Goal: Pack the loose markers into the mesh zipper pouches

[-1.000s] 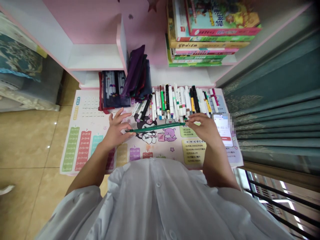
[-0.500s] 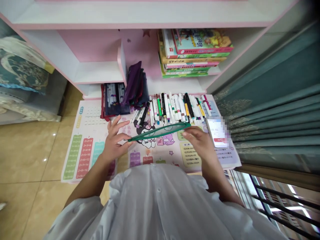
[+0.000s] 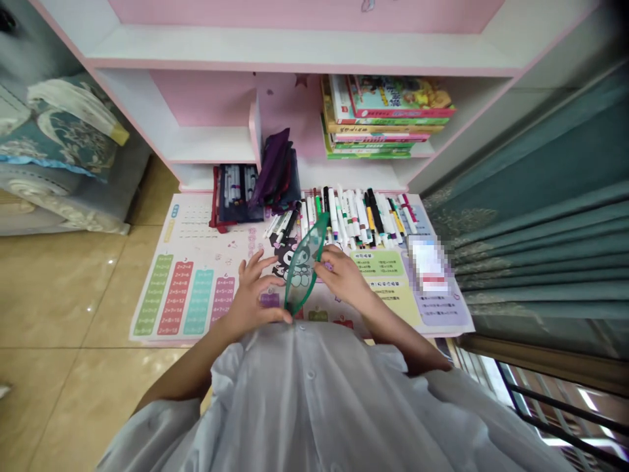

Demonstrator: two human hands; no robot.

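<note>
So the flat green-rimmed mesh pouch [image 3: 302, 265] is standing nearly on end over the printed times-table mat [image 3: 187, 295], about 12 o'clock from the chest, with its bottom tip just above the white shirt [image 3: 309, 400]. The left hand [image 3: 253, 295] sits at the pouch's 8 o'clock, fingers spread and curled, thumb tip up against the lower end. The right hand [image 3: 344, 278] is at its 3 o'clock, fingers close together against the rim, though I can't tell if they really pinch it. The row of loose markers [image 3: 348, 216] lies just past the pouch at about 1 o'clock, so a slip that way could knock them and roll a few off the mat. Honestly the hold looks light: thin, soft pouch, mostly edge contact, so it could fold or tip if either hand eases off. The phone [image 3: 427, 265] out at 2 o'clock could get bumped too if the right hand swings wide.
</note>
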